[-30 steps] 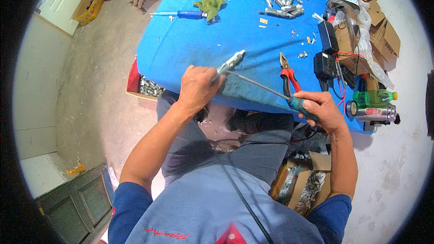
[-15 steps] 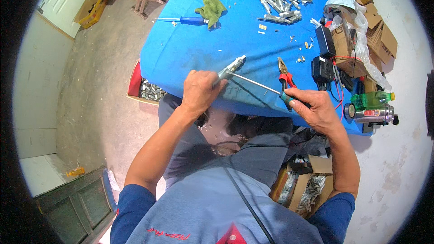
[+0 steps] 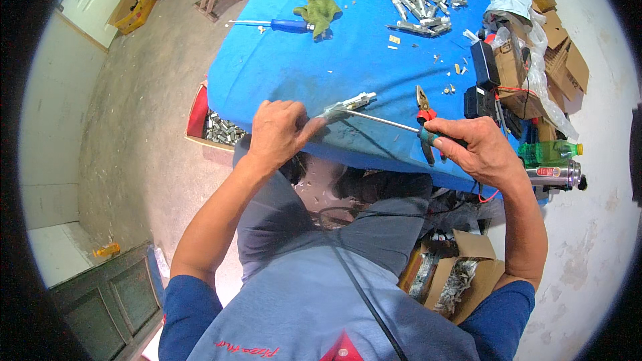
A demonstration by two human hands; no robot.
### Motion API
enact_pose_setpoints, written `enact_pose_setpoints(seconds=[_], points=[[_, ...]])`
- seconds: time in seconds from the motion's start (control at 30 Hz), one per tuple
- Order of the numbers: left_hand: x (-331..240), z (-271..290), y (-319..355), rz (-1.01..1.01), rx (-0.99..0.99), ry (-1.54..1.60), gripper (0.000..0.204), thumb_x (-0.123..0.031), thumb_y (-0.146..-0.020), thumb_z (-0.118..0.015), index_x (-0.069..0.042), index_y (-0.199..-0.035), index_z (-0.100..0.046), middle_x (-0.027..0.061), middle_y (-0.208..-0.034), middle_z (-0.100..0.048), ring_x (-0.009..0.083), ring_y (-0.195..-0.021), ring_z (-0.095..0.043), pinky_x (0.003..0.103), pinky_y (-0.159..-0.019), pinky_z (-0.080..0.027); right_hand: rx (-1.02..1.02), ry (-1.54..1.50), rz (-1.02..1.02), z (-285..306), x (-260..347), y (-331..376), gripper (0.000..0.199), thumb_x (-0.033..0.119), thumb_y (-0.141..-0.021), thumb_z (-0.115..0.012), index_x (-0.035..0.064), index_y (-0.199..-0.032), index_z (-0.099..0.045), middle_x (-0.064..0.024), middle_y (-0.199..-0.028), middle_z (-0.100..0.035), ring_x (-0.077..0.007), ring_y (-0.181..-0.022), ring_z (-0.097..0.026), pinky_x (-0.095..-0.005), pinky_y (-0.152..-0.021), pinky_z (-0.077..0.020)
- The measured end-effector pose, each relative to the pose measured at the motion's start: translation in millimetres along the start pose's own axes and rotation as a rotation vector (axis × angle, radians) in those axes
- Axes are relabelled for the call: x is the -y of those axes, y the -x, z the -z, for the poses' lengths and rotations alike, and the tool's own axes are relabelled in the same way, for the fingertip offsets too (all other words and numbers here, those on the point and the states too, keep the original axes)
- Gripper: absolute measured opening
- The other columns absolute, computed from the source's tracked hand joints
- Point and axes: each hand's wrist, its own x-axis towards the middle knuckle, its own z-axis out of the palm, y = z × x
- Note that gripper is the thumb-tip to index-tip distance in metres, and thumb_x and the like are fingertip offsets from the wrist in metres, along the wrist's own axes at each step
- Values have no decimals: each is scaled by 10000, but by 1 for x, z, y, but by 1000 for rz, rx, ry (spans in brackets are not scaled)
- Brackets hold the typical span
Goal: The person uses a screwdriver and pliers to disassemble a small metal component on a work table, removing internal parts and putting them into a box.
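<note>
I see my left hand (image 3: 277,135) clenched around the small metal fitting (image 3: 348,105) at the blue table's (image 3: 281,73) near edge, while my right hand (image 3: 478,150) grips the screwdriver (image 3: 401,126), whose shaft runs leftward into the fitting.

I see a blue counter (image 3: 301,60) carrying a green rag (image 3: 319,7), a blue-handled screwdriver (image 3: 281,25), red pliers (image 3: 424,101) and a heap of metal parts (image 3: 421,0); a green bottle (image 3: 550,152) sits at its edge.
</note>
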Motion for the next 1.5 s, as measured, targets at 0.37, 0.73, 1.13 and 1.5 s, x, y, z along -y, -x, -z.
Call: enact_pose_setpoints(seconds=[0.37, 0.73, 1.13, 1.5], points=[[-7, -12, -3, -176, -80, -16, 300, -288, -814, -772, -82, -693, -589, 83, -654, -540, 296, -655, -558, 424, -628, -371, 21, 10, -89, 3, 22, 0, 250, 177, -910, -653, 57, -1124, -700, -155, -724, -654, -274, -653, -667, -355, -651, -514], [-12, -22, -3, -204, -117, 19, 286, -217, -806, -769, -81, -678, -552, 91, -649, -523, 306, -646, -548, 425, -613, -362, 145, 42, -91, 19, 17, -14, 275, 200, -936, -631, 50, -1158, -692, -104, -702, -626, -192, -619, -599, -337, -627, -495], [-11, -28, -2, -189, -166, -7, 279, -207, -819, -753, -86, -678, -545, 86, -648, -533, 305, -635, -546, 419, -614, -363, 94, -618, -452, -27, -32, 10, 368, 292, -984, -621, 51, -1259, -667, -21, -730, -635, -51, -489, -482, -206, -443, -390], [-13, -25, 0, -164, -158, -20, 311, -248, -844, -744, -78, -676, -544, 91, -650, -530, 312, -641, -548, 430, -605, -365, -205, -296, -193, -39, -39, 38, 370, 217, -955, -651, 30, -1274, -641, -26, -846, -673, -68, -750, -565, -253, -666, -479]])
